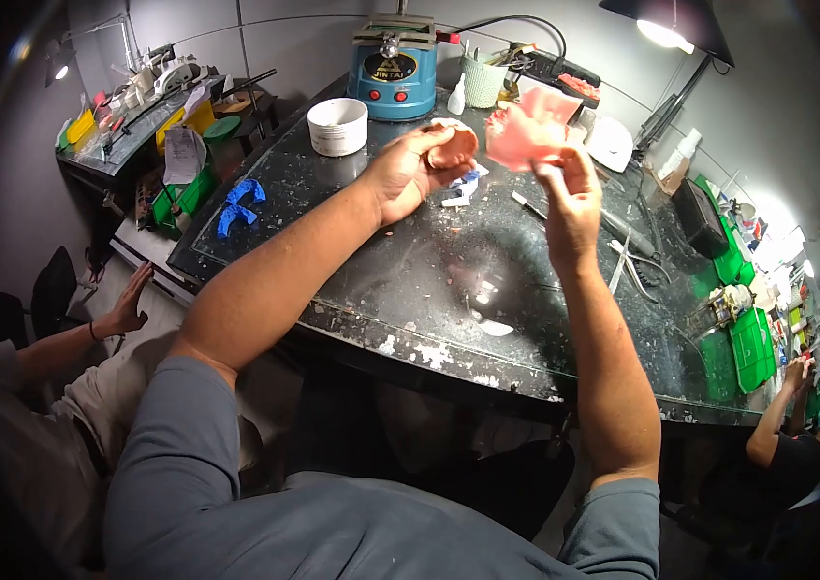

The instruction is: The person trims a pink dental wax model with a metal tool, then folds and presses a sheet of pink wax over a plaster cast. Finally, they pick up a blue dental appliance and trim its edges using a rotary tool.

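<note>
Head view: a curved piece [455, 147] is held in the left hand [405, 169], its fingers closed around the near and left side, the thumb laid along the upper edge. A pink sheet [531, 126] is pinched by its near right edge between the thumb and fingers of the right hand [572, 198]. Both things are held up over the bench [410, 280].

The sheet is spread to the left and far side of the right fingertips, toward the curved piece. Only a narrow gap is seen between its left edge and the piece; whether the two are level in depth cannot be told. The sheet is bent and rumpled, so no clear long axis is shown. The hollow side of the piece is turned roughly to the right, toward the sheet. The piece is reached most closely by the left hand, the sheet by the right; the forearms are angled inward from the near side and are not crossed.

On the bench, a white tub [337, 128] is set to the left of the left hand, with a blue machine [393, 72] beyond it. A blue piece [239, 206] is laid near the left edge. Pliers [632, 266] are laid to the right of the right forearm, handles toward the near right.
</note>
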A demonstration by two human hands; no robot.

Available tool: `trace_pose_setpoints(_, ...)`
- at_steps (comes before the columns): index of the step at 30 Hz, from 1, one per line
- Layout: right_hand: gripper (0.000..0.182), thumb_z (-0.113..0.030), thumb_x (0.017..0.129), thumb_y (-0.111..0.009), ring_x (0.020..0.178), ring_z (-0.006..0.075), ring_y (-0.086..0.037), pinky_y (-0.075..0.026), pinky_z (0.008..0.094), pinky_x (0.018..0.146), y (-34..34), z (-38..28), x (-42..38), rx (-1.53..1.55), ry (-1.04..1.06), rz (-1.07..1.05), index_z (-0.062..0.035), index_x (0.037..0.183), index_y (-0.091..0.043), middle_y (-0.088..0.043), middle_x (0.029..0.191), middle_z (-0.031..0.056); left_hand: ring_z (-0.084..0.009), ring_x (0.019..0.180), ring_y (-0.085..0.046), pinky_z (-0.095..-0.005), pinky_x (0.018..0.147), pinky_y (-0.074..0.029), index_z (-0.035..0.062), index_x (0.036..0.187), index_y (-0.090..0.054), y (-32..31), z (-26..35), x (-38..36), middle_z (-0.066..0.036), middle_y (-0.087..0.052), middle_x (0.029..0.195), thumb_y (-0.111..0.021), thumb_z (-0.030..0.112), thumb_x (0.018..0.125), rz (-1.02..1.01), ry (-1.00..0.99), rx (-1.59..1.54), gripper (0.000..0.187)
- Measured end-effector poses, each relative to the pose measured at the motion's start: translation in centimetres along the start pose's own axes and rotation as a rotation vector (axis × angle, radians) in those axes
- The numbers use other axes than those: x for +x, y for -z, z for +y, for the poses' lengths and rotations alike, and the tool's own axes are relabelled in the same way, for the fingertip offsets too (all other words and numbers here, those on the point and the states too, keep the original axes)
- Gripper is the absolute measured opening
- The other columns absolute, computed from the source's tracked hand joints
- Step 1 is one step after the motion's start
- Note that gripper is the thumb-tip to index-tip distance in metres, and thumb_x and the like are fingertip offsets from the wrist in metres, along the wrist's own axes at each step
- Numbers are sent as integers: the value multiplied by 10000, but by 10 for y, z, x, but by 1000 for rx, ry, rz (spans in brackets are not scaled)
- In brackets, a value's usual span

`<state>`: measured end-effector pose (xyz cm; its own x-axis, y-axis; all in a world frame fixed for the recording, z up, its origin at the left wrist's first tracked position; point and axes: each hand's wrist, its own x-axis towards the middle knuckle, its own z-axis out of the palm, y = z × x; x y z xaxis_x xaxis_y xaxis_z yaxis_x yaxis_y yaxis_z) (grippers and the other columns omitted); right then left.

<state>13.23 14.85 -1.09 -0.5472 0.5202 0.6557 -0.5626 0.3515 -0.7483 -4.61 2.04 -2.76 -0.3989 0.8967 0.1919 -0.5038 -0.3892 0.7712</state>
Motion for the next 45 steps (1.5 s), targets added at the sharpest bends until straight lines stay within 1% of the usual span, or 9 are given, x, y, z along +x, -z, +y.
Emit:
trace_pose_setpoints(6, 84, -50, 894, -607, 807, 90, -564, -453, 227, 751, 40, 16, 17, -305, 74, 222, -17, 967, -582, -607, 885, 13, -135, 911, -655, -213, 675, -498, 153, 1173, -621, -4, 39, -7, -84, -673, 1155, -475, 230, 990, 299, -118, 75, 247)
trace_pose_setpoints(15, 211, -104, 910, -653, 866, 177, -692, -548, 288, 682, 16, -6, 9, 168, -186, -85, -52, 1106, -594, -710, 988, 111, -267, 934, -675, -332, 811, -572, 19, 1056, -581, 21, 53, 7, -120, -649, 987, -543, 1, 817, 292, -486, -29, 243)
trace_pose_setpoints(20, 244, -125, 921, -646, 853, 146, -678, -567, 303, 727, 3, -7, 5, 139, -234, -142, -31, 1142, -605, -700, 955, 73, -290, 1024, -650, -337, 903, -562, -9, 1151, -574, 15, 46, 6, -152, -642, 1099, -523, 22, 903, 191, -438, -23, 254)
trace_pose_setpoints(23, 256, -68, 896, -637, 866, 177, -666, -561, 320, 794, 25, -2, 17, 169, -132, 154, -4, 1140, -588, -665, 943, 84, -292, 1032, -650, -321, 901, -567, 0, 1150, -584, 8, 45, 4, -158, -647, 1120, -548, 159, 969, 174, -414, -68, 243)
trace_pose_setpoints(25, 243, -75, 905, -625, 859, 217, -666, -580, 353, 801, 71, 6, 34, 228, -14, 374, 20, 1124, -578, -646, 1014, 115, -180, 849, -676, -243, 759, -573, 65, 1070, -603, 5, 53, -5, -130, -680, 1048, -483, 241, 992, 236, -360, 72, 227)
trace_pose_setpoints(27, 236, -120, 950, -564, 925, 212, -657, -586, 348, 792, 127, 13, 44, -64, 111, 522, 10, 1145, -586, -639, 1060, 114, -96, 646, -641, -181, 566, -507, 133, 1043, -582, 26, 58, 2, -88, -705, 962, -430, 308, 1006, 231, -324, 166, 234)
trace_pose_setpoints(30, 330, -130, 962, -533, 933, 216, -671, -562, 309, 755, 194, 14, 49, -374, 100, 682, 32, 1250, -534, -635, 1106, 116, -100, 616, -626, -179, 528, -478, 141, 1033, -558, 22, 60, 2, -80, -703, 958, -446, 320, 1002, 331, -389, 131, 213)
trace_pose_setpoints(37, 326, -42, 946, -370, 1000, 348, -671, -597, 372, 820, 226, 17, 34, 49, -92, 751, 110, 1225, -446, -606, 1143, 244, -201, 825, -606, -306, 697, -484, 72, 1142, -596, 35, 63, 4, -136, -668, 972, -424, 521, 957, 311, -423, -187, 516)
trace_pose_setpoints(45, 338, -20, 926, -360, 1098, 346, -626, -579, 387, 907, 229, 3, 27, 117, -18, 944, 137, 1190, -501, -573, 1238, 235, -282, 958, -592, -362, 832, -506, 1, 1181, -566, 39, 67, 9, -181, -615, 1112, -429, 355, 916, 246, -516, -289, 463)
